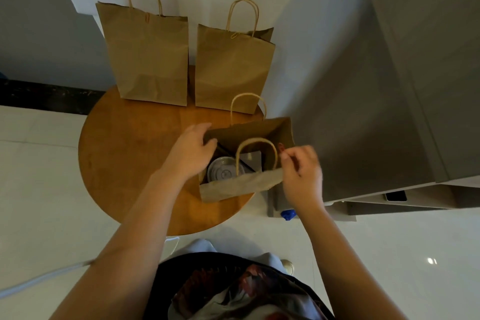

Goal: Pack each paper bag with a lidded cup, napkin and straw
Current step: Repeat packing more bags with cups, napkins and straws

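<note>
Your left hand grips the open brown paper bag's left rim while your right hand pinches its right edge, lidded clear cup inside; tugging could tip it off the round wooden desk.

Three paper bags: nearest open bag, far-left bag, far-right bag, all plain kraft brown, twisted handles paler tan. Round table warm orange-brown wood. Cup lid in open bag clear, greyish. Napkin grey (in shadow). Floor off-white, glossy. Cabinet grey. Small object on floor bright blue
</note>
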A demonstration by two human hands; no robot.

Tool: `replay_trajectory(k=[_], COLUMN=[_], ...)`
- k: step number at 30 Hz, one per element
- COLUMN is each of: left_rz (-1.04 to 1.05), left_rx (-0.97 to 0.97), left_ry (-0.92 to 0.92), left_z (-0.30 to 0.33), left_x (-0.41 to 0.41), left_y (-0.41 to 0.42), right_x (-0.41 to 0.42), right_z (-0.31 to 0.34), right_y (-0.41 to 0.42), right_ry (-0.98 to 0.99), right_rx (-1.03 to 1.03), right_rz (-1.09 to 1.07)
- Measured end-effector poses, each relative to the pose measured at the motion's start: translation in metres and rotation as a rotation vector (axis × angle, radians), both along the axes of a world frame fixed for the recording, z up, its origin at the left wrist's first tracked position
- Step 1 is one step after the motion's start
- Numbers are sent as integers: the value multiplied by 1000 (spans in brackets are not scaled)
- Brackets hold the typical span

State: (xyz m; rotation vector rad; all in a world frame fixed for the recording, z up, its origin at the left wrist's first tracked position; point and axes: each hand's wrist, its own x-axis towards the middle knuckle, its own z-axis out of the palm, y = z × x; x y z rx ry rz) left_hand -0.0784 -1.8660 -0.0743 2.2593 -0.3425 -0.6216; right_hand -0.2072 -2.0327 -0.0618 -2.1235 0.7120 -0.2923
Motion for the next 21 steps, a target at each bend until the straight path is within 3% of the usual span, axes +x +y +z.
replay_trajectory(k=[2,6,10,14,17,21], left_rz=[1,-255,-531,-643,-649,-556], left_rx=[-16,160,319,500,566,552], left_ry=[-34,-178,143,199,98,-221], left_z=[-3,2,17,24,20,6], left_x=[-13,-17,-19,-22,-30,-42], left_y=[-1,-10,-14,-7,-9,-20], right_x=[-2,5,9,11,13,13], right_z=[-1,-8,-6,-5,-4,-2], right_y=[-6,-13,-12,-14,-16,-12], right_ry=[24,145,113,143,208,222], right_rx=[17,427,533,495,468,436], right_rz=[-81,-70,-140,-158,-118,-31])
